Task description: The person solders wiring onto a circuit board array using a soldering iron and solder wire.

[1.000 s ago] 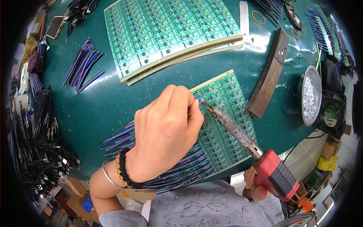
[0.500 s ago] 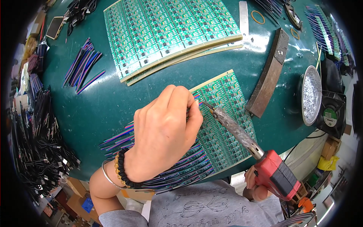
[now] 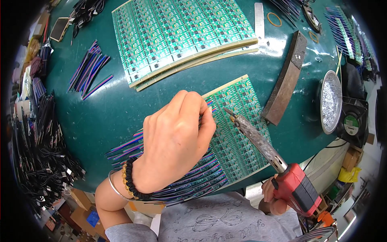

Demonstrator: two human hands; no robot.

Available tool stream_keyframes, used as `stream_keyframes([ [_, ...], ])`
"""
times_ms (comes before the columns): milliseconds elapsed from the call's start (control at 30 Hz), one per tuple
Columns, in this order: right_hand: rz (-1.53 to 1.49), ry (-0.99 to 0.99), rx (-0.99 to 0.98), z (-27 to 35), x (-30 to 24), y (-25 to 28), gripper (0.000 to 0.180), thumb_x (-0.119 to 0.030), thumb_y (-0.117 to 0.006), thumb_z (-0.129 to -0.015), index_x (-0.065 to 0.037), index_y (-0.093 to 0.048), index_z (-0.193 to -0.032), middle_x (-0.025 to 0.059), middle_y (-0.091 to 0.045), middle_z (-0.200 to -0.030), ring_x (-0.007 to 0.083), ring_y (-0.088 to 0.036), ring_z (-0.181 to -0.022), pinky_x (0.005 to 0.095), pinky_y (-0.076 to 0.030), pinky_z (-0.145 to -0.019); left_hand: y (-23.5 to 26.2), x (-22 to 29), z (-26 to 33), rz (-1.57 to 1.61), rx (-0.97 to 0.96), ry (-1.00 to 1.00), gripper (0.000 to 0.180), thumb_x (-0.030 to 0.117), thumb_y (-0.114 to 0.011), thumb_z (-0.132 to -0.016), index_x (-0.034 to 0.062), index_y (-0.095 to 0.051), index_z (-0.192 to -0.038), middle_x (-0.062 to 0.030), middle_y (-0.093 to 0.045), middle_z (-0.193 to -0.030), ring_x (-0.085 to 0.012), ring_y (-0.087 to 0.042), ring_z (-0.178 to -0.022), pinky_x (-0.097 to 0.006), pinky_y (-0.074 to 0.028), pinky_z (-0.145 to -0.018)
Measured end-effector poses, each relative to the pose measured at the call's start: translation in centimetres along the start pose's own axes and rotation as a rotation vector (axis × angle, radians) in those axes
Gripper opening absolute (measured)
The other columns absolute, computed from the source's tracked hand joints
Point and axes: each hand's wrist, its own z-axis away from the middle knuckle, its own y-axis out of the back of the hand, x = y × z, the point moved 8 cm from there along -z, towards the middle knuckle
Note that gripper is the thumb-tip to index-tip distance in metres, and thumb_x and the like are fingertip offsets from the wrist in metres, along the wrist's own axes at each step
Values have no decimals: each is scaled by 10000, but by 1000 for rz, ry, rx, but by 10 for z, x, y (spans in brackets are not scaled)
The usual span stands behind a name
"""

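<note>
I am watching the left hand [image 3: 173,141] lying over the near green circuit panel [image 3: 238,133], its fingers [image 3: 207,121] closed in a pinch on the end of a thin multicoloured ribbon wire [image 3: 209,104], pressing that end down against the panel. The right hand [image 3: 273,197] is wrapped tight around the red handle of a soldering iron [image 3: 262,145], with only the fingers showing beneath the handle at the table's near edge. The iron's dark barrel is slanting up and left, and its tip is sitting just beside the left fingertips, at or very near the panel surface; I cannot tell whether it is touching a pad.

A fan of the same striped wires [image 3: 177,177] is trailing from the panel's near-left side under the left wrist. Farther out on the green table [image 3: 100,113], a larger stack of circuit panels [image 3: 177,36] is lying at the far side, a loose bundle of wires [image 3: 88,72] to the far left, a long dark bar [image 3: 286,76] to the right, and a round tin of solder dross [image 3: 330,101] beside a small fan [image 3: 352,121].

To my eye the main risk is the hot tip working so near the pinching fingertips: a small slip could burn them. Should the wire shift under the pinch, the joint could bridge neighbouring pads.
</note>
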Motion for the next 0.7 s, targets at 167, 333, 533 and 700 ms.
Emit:
stream_keyframes([
  [167, 27, -89, -200, -6, 5, -7, 592, -594, -673, -857, -60, -539, -639, 25, -540, -542, 147, -518, -444, 272, -448, -422, 1, -1, 1, -6, -2, 3, 137, -6, -707, -809, 13, -572, -795, -100, -588, -716, -224, -574, -588, -337, -460, -536],
  [333, -15, 122, 10, 12, 14, 9, 76, -29, -658, -654, -34, -585, -634, -13, -544, -558, 107, -520, -460, 258, -397, -448, -1, 2, -1, 2, 3, -8, 134, -2, -706, -810, 12, -574, -794, -104, -588, -718, -229, -575, -589, -341, -458, -536],
  [533, -22, 27, -48, 12, 17, 11, 70, -7, -575, -526, -37, -547, -582, -11, -504, -511, 126, -506, -419, 259, -395, -427, 2, -1, 2, -6, 12, -2, 134, -2, -706, -807, 12, -574, -789, -107, -587, -718, -234, -573, -588, -344, -456, -535],
  [700, -25, 243, 169, 22, 14, 19, 82, -21, -518, -434, -69, -495, -497, -21, -431, -440, 129, -457, -362, 265, -368, -401, 0, 2, 0, 0, 16, -12, 133, 4, -706, -806, 13, -574, -790, -106, -585, -718, -235, -574, -592, -347, -457, -536],
])
